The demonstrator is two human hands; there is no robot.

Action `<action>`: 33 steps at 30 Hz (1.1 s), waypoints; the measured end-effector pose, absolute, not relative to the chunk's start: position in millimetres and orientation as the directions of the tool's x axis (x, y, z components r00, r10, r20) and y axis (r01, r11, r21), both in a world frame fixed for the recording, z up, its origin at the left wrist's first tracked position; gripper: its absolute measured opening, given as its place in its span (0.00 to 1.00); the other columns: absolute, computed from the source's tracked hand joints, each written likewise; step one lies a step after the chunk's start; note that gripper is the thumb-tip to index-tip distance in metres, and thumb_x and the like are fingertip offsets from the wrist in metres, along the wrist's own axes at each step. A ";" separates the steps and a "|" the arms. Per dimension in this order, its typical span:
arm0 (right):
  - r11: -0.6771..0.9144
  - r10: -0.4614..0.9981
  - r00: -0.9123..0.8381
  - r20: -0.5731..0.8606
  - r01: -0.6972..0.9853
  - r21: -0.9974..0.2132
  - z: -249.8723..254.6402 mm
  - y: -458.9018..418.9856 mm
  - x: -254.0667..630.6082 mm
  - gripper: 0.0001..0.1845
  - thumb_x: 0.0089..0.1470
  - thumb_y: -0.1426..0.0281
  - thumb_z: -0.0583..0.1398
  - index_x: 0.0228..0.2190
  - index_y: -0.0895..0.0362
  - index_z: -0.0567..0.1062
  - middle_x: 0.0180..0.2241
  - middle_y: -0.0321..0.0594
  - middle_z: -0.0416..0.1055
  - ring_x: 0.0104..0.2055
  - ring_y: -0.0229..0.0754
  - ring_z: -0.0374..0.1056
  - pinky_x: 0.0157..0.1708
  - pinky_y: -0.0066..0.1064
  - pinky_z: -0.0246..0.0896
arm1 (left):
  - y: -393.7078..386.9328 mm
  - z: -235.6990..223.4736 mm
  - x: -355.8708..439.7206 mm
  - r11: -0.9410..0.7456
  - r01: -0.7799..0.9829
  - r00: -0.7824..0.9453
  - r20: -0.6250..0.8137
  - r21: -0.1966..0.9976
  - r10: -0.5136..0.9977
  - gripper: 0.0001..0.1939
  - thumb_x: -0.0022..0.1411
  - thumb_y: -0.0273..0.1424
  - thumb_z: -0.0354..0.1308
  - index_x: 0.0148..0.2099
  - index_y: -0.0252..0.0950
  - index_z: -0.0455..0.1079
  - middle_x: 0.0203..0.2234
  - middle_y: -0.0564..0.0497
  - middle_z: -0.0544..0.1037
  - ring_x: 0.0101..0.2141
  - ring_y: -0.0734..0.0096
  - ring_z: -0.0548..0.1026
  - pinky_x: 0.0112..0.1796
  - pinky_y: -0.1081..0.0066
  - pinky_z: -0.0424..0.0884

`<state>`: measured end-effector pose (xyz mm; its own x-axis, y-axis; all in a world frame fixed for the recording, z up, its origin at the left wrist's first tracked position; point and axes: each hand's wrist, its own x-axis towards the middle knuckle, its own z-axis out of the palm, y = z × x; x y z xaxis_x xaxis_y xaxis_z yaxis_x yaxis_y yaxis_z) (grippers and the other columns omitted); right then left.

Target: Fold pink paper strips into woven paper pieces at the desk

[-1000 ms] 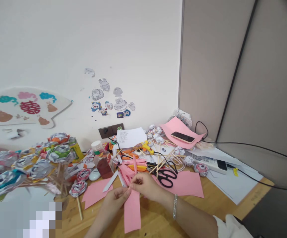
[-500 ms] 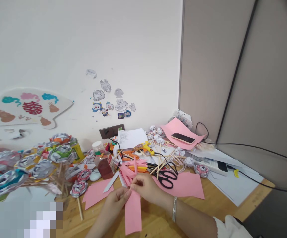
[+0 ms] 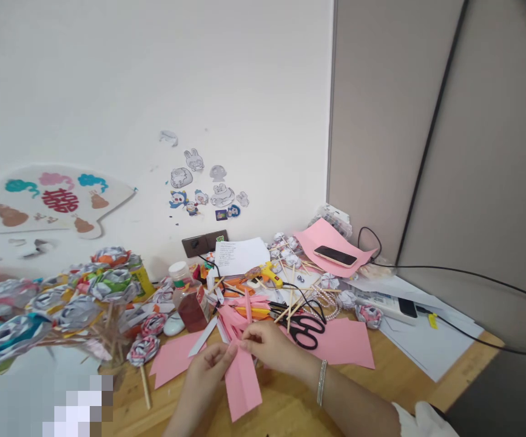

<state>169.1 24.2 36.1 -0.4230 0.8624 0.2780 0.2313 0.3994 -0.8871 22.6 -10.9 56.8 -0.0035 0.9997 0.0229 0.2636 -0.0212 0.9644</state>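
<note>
A strip of pink paper (image 3: 243, 386) with a lengthwise crease hangs between my hands above the table. My left hand (image 3: 212, 362) pinches its upper left edge between thumb and fingers. On the other edge, my right hand (image 3: 263, 345) pinches the paper too, its fingertips close to the left thumb. Behind the hands lies a bunch of narrow pink paper strips (image 3: 233, 318), partly hidden. Black-handled scissors (image 3: 307, 332) rest just beyond my right hand, on a pink sheet (image 3: 347, 343). More pink paper (image 3: 171, 358) lies to the left of my left hand.
Paper flowers on sticks (image 3: 112, 285) crowd the left side. A bottle of reddish liquid (image 3: 191, 301) stands behind my left hand. Further back are a yellow glue gun (image 3: 270, 274), a written sheet (image 3: 242, 254) and a phone (image 3: 335, 255) on pink paper. White sheets (image 3: 431, 340) cover the right.
The lower end of the pink strip has swung slightly and tilted up to the right, its crease now more visible. Both hands keep their pinch on it.
</note>
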 end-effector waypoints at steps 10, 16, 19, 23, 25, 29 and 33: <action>0.427 0.822 -0.497 0.277 0.218 -0.878 31.7 26.0 167.2 0.09 0.48 0.68 0.55 0.23 0.60 0.70 0.20 0.32 0.61 0.22 0.31 0.55 0.21 0.21 0.48 | -8.4 58.1 14.2 -0.140 0.431 0.011 0.150 0.891 0.989 0.14 0.43 0.41 0.59 0.23 0.35 0.73 0.15 0.53 0.73 0.21 0.67 0.68 0.22 0.75 0.61; 0.292 0.834 -0.534 0.143 0.206 -0.934 24.0 35.9 173.1 0.07 0.43 0.70 0.58 0.26 0.61 0.72 0.22 0.33 0.66 0.24 0.33 0.59 0.22 0.21 0.50 | -3.4 54.7 7.9 -0.065 0.312 -0.180 0.126 0.948 0.976 0.12 0.40 0.39 0.62 0.25 0.35 0.72 0.17 0.54 0.74 0.21 0.69 0.69 0.23 0.75 0.63; 0.267 0.897 -0.409 0.168 0.197 -0.943 29.7 37.0 176.2 0.10 0.41 0.73 0.57 0.30 0.59 0.73 0.28 0.35 0.69 0.28 0.35 0.62 0.24 0.22 0.53 | -2.4 52.5 11.8 -0.024 0.203 -0.087 0.043 0.979 0.995 0.12 0.37 0.38 0.64 0.23 0.35 0.69 0.12 0.57 0.70 0.17 0.72 0.68 0.20 0.75 0.63; 0.283 0.936 -0.258 0.240 0.142 -0.949 39.3 37.5 178.3 0.13 0.38 0.73 0.60 0.32 0.57 0.73 0.33 0.37 0.69 0.36 0.39 0.64 0.33 0.26 0.56 | -4.7 49.0 18.8 0.047 0.158 0.033 -0.053 0.986 0.998 0.12 0.37 0.36 0.64 0.24 0.34 0.69 0.12 0.57 0.71 0.15 0.74 0.68 0.18 0.76 0.62; 0.220 0.954 -0.218 0.205 0.047 -0.974 42.7 38.8 179.4 0.15 0.40 0.68 0.60 0.34 0.58 0.71 0.32 0.39 0.69 0.34 0.39 0.65 0.33 0.28 0.58 | -4.0 47.7 17.5 0.046 0.153 -0.002 -0.046 0.987 0.999 0.13 0.37 0.37 0.63 0.22 0.33 0.69 0.12 0.56 0.72 0.16 0.74 0.68 0.19 0.76 0.62; 0.017 0.939 -0.334 0.082 -0.192 -0.981 43.4 41.5 180.8 0.22 0.44 0.59 0.57 0.38 0.60 0.67 0.27 0.38 0.67 0.21 0.36 0.65 0.25 0.30 0.60 | 0.5 44.1 12.1 0.096 0.072 -0.085 -0.090 0.993 0.992 0.17 0.32 0.40 0.65 0.20 0.33 0.67 0.11 0.55 0.72 0.17 0.72 0.70 0.22 0.74 0.66; 0.101 0.907 -0.396 0.144 -0.128 -0.987 32.0 41.1 175.7 0.16 0.46 0.59 0.55 0.23 0.61 0.67 0.19 0.34 0.64 0.19 0.34 0.62 0.22 0.25 0.55 | -2.4 39.4 20.9 0.104 0.029 -0.029 -0.103 0.994 0.994 0.16 0.35 0.39 0.65 0.25 0.33 0.68 0.16 0.53 0.75 0.18 0.71 0.70 0.21 0.74 0.65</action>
<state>175.7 41.1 32.0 -0.3962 0.9068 0.1439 -0.1280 0.1006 -0.9867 20.9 -2.4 39.4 -0.0292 0.9943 -0.1029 0.0292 0.1037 0.9942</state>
